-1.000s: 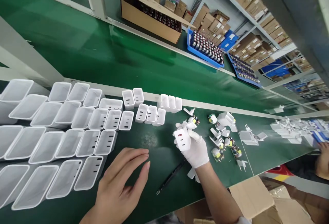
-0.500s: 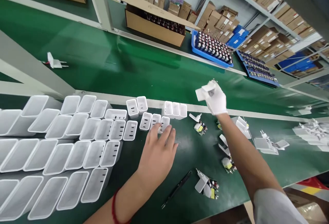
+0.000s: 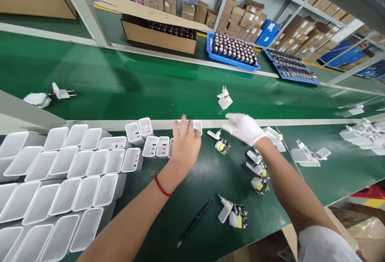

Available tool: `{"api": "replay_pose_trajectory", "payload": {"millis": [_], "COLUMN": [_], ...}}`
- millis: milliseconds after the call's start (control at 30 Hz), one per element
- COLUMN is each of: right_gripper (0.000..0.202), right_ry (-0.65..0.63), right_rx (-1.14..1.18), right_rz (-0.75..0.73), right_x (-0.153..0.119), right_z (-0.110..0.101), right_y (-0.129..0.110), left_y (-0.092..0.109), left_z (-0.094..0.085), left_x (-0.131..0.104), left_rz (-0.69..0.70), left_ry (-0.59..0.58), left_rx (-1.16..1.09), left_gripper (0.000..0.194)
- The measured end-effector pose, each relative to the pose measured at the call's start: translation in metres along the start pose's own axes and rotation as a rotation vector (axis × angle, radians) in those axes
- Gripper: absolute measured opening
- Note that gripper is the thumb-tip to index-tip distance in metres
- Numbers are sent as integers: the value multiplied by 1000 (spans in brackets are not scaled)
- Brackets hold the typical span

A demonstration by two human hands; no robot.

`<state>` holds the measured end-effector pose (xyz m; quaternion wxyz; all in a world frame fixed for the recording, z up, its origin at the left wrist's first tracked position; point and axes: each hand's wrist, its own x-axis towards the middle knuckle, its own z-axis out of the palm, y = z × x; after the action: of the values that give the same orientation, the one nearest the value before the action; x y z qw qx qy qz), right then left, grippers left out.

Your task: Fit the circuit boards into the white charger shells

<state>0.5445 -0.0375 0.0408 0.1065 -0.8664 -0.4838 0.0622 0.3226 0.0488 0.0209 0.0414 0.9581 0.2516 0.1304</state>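
Observation:
My bare left hand (image 3: 185, 143), a red cord at its wrist, reaches over the small white plastic cases (image 3: 197, 126) by the pale rail. Its fingers are stretched and a little apart, hiding some cases; whether they touch them I cannot tell. My white-gloved right hand (image 3: 244, 128) is open and holds nothing. Beyond it, a white plug adapter (image 3: 225, 100) rests on the green belt. Between the hands lies a circuit board (image 3: 222, 146) with a white plug piece (image 3: 214, 134) beside it. More circuit boards (image 3: 260, 185) with white parts lie below my right hand.
Rows of larger white cases (image 3: 63, 163) fill the left side. Black tweezers (image 3: 195, 222) and another circuit board (image 3: 238, 216) lie near the front. A blue tray (image 3: 233, 63) of parts and an open carton (image 3: 159, 37) stand beyond the belt. White adapters (image 3: 365, 135) are piled right.
My right hand has let go of the white plug adapter, now on the belt, and drawn back toward me. My left hand has reached forward to the cases by the rail. The view has shifted.

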Motion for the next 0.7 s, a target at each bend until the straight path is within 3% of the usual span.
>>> {"api": "replay_pose_trajectory", "payload": {"millis": [100,267,367,467,600,700], "right_gripper": [60,96,94,87,74,77], "right_ry": [-199,-236,-206,-176,-182,-159], "right_rx": [-45,-79,-31,78,352,894], "right_rz": [-78,-91,-80,-57,-92,-184], "right_x": [-39,-53,-51,-55,-76,-103], "right_z": [14,35,33,28,23,22], "right_y": [-2,-15,-19,-19,-27,-52], "left_y": [3,25,32,23,-1,-14], "left_z": [5,-18,-39,-46,-37,-26], "left_x": [7,-11,-51,-104,-165,-188], "left_rz": [12,124,258,284,164,-50], "left_ry": [20,68,38,-73,-141,-71], "left_rx": [37,6,-65,-118,-231,-425], "left_gripper": [29,28,22,15,18,29]}}
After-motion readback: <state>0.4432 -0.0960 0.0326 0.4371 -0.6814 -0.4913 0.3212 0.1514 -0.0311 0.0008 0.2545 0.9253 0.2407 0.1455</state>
